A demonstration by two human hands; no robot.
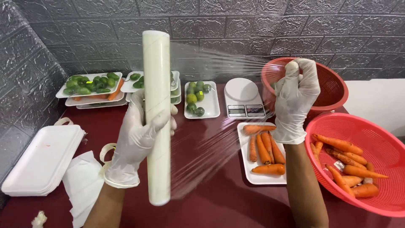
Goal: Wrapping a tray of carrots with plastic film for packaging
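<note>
Left hand (137, 141) closed around upright cling-film roll (156, 116), mid-length. Right hand (295, 99) pinches the film's free end (291, 67), stretched taut above the desk's (211, 202) middle. Film thin, clingy, tears easily; grip the stiff core.

Both the left hand (134, 141) and right hand (296, 99) wear thin white, probably latex, gloves.
</note>
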